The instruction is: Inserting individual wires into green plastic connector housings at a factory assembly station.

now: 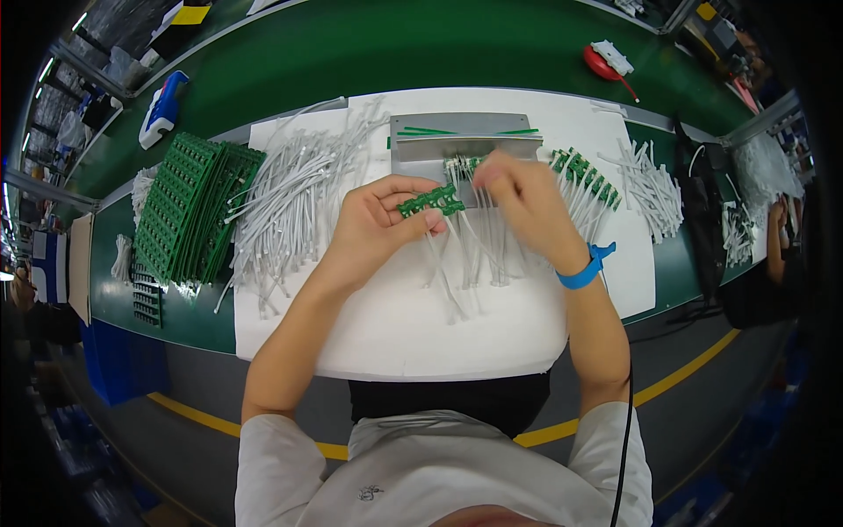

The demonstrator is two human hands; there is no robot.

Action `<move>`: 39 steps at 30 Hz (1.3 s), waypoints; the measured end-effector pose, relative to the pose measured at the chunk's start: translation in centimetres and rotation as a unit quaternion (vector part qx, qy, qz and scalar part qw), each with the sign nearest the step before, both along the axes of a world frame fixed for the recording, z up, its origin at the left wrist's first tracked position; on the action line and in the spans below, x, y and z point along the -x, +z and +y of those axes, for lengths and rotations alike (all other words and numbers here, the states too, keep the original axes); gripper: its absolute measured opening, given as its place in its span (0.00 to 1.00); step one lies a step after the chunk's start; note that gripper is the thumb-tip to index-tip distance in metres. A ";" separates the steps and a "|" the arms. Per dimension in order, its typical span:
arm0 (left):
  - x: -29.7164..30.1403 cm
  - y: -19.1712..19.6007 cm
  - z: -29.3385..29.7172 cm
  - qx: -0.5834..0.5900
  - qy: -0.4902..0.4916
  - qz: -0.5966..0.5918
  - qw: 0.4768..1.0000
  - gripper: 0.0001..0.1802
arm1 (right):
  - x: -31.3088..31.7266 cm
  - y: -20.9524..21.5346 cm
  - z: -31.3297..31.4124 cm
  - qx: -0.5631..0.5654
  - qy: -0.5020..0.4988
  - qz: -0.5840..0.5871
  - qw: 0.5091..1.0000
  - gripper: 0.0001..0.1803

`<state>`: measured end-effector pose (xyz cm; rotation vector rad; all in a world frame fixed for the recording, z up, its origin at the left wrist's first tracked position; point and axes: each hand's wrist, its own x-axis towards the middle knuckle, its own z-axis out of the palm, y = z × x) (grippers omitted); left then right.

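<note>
My left hand (379,220) grips a small green circuit board strip (430,201) over the white work mat (413,325). White wires (474,250) hang down from the strip toward me. My right hand (520,200) is just right of the strip, its fingers pinched on the upper ends of those white wires. Right behind both hands stands a grey metal fixture (461,138) with a few green strips along its top.
A large pile of loose white wires (290,202) lies left of my hands, with stacked green boards (189,206) beyond it. More green strips with wires (588,180) and another wire pile (654,189) lie to the right. A blue-and-white tool (162,107) and a red object (601,61) rest on the green belt.
</note>
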<state>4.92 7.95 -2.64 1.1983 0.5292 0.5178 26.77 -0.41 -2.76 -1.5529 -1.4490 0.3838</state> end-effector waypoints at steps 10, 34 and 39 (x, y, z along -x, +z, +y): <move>0.3 -0.7 0.2 -0.026 -0.060 0.008 0.998 0.08 | 1.9 0.1 -0.6 0.123 0.194 0.187 0.955 0.20; 0.3 -1.2 -0.5 -0.014 -0.084 -0.012 0.996 0.04 | 1.0 -0.7 -0.2 0.282 0.265 0.379 0.841 0.32; 0.6 -0.6 -0.1 -0.033 -0.077 -0.001 0.996 0.05 | 1.2 -0.2 -0.3 0.223 0.244 0.346 0.878 0.31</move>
